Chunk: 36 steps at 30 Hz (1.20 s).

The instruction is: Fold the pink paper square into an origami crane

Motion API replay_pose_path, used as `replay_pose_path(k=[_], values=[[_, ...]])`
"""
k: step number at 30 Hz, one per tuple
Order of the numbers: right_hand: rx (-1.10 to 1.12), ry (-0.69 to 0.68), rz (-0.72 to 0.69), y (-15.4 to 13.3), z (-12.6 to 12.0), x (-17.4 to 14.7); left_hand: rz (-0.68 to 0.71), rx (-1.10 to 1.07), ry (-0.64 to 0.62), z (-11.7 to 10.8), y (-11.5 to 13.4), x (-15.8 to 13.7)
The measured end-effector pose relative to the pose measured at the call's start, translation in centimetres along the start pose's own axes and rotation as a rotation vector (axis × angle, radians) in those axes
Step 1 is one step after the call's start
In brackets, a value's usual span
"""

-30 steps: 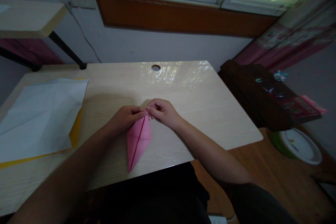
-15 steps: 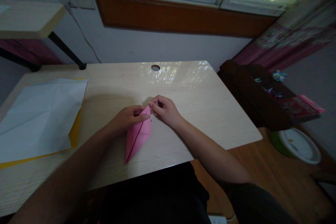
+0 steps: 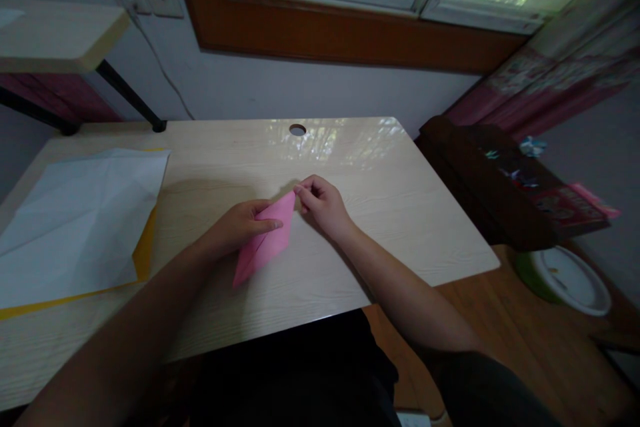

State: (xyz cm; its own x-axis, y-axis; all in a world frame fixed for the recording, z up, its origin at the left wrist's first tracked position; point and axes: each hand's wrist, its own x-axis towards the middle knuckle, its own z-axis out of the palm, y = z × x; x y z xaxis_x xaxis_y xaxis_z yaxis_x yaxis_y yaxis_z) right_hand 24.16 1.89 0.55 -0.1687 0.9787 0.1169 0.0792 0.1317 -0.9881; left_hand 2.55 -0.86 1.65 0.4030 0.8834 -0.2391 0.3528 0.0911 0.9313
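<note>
A folded piece of pink paper [image 3: 267, 240], pointed at both ends, is held between my two hands just over the desk. My left hand [image 3: 245, 225] grips it at the left side, thumb lying across its upper face and the other fingers mostly hidden behind. At the upper right tip, my right hand [image 3: 320, 203] pinches the paper between thumb and forefinger. The paper slants from lower left to upper right, with a crease line showing near its lower half.
Large white paper sheets [image 3: 85, 213] over a yellow sheet [image 3: 144, 250] cover the desk's left side. The pale wooden desk [image 3: 400, 213] has a round cable hole [image 3: 297, 129] near its back edge. A shelf [image 3: 55, 33] stands back left; a white-topped bin [image 3: 570, 280] sits on the floor at right.
The pink paper has turned and tilted, its upper tip moving right and up, and the dark red slit along it has narrowed. My right hand has shifted slightly right and up with the tip.
</note>
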Motion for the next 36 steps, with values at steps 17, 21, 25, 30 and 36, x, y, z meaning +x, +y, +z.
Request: replay_pose_path(k=[17,21,25,30,36], values=[[-0.019,0.268,-0.033,1.4,-1.9,1.2,-0.054,-0.134,0.158,-0.5,-0.9,0.1],[-0.010,0.328,-0.037,1.5,-2.4,1.4,-0.063,-0.254,0.139,-0.4,-0.8,0.0],[0.000,0.383,-0.036,1.6,-2.9,1.7,-0.053,-0.369,0.118,-0.5,-0.8,-0.1],[-0.038,0.417,-0.031,1.8,-3.6,1.9,-0.060,-0.344,0.143,-0.7,-0.7,-0.2],[-0.076,0.456,-0.025,2.0,-4.3,2.2,-0.079,-0.314,0.227,-1.0,-0.8,-0.1]])
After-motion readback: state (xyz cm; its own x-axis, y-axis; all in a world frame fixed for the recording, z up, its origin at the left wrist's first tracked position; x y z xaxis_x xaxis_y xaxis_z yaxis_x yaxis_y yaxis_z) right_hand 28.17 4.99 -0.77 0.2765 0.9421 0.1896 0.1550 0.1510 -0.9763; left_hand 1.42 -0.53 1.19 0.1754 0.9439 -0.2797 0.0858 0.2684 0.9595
